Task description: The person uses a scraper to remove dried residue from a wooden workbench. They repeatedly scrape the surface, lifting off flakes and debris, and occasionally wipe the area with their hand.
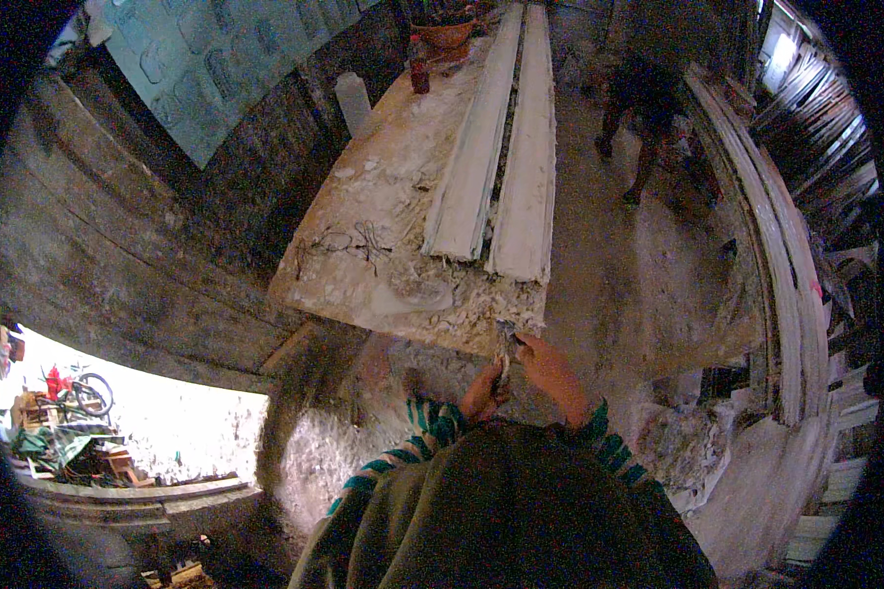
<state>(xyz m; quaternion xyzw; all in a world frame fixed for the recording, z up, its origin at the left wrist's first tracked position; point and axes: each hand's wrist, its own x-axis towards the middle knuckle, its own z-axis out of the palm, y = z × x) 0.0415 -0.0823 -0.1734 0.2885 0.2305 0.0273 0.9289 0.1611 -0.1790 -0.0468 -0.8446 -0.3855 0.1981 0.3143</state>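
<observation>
Both my hands meet at the near right corner of a plaster-caked table (pixel 363 211). My left hand (pixel 481 395) is closed around the lower end of a thin, whitish, plaster-smeared piece (pixel 504 346); its kind is too small and blurred to tell. My right hand (pixel 550 368) is bent in from the right, fingers closed at the upper part of that piece. Just beyond the hands, crumbly plaster scraps (pixel 501 299) cover the table's end. Two long white plaster mouldings, a left one (pixel 471 167) and a right one (pixel 527 167), run lengthwise along the tabletop.
Tangled dark cord (pixel 349 245) lies on the table's left side. Farther off stand a white container (pixel 353 103), a red bottle (pixel 419 77) and an orange basin (pixel 446 35). Another person (pixel 643 108) bends at the far right. More long mouldings (pixel 766 216) line the right side.
</observation>
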